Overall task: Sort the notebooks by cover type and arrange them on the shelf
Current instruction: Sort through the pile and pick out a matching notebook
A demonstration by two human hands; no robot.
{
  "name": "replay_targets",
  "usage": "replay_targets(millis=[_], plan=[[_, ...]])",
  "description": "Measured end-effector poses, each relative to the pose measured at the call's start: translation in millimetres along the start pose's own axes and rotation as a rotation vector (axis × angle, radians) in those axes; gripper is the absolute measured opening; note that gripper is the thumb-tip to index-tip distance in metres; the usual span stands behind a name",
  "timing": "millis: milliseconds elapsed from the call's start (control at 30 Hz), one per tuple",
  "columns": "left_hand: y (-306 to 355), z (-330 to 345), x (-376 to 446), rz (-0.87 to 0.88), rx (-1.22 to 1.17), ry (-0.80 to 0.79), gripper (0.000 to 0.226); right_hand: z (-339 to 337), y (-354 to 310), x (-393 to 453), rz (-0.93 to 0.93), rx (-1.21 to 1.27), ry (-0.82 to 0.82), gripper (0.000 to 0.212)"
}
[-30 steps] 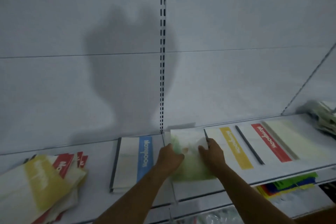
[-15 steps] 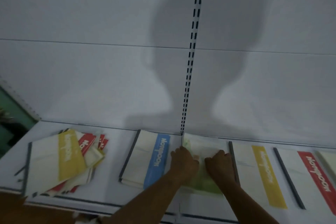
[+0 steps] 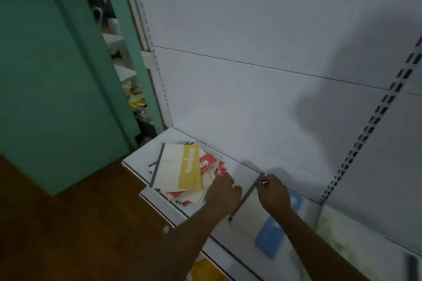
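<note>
In front of you stands a pale white panelled back wall (image 3: 251,57) with a slotted upright strip (image 3: 365,139) running down its right side. To the left a broad teal-green panel (image 3: 50,75) fills the view, and below it lies dark brown wooden floor (image 3: 68,223). A flat white metal shelf (image 3: 146,164) runs from the far left toward the near right. On its left end sits a loose heap of notebooks (image 3: 182,173), topped by a cream notebook with a yellow band and a grey spine, with red-banded covers fanned out under it. Right of the heap lies a cream notebook with a blue band and a dark grey spine (image 3: 269,232). Further right, at the near edge, is a pale green-printed notebook (image 3: 342,235), blurred. Your left hand (image 3: 222,194) rests at the heap's right edge, fingers curled; whether it grips anything I cannot tell. Your right hand (image 3: 274,194) lies on the blue-banded notebook's far end, fingertips at its spine corner; its grip is unclear.
</note>
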State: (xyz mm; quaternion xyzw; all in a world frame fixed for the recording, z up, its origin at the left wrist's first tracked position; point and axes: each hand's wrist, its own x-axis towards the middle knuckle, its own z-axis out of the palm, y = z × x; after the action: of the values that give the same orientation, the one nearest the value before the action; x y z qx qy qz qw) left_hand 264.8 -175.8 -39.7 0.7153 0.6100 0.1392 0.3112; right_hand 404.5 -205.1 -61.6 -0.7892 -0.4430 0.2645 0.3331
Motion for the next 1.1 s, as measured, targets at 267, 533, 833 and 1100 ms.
replay_targets(millis=[267, 533, 833, 1100], plan=[[-111.1, -115.8, 42.8, -0.277, 0.037, 0.185, 0.051, 101.6, -114.0, 11.5, -0.101, -0.112, -0.179, 0.036], [-175.2, -133.9, 70.2, -0.265, -0.126, 0.023, 0.060, 175.8, -141.4, 16.5, 0.089, -0.249, -0.098, 0.050], [-190.9, -144.0, 78.0, -0.174, -0.011, -0.027, 0.046, 195.3, -147.5, 13.4, 0.141, -0.204, -0.007, 0.049], [-122.7, -138.5, 69.4, 0.039, -0.189, -0.034, 0.031, 120.3, -138.9, 1.2, 0.249, 0.100, 0.208, 0.033]])
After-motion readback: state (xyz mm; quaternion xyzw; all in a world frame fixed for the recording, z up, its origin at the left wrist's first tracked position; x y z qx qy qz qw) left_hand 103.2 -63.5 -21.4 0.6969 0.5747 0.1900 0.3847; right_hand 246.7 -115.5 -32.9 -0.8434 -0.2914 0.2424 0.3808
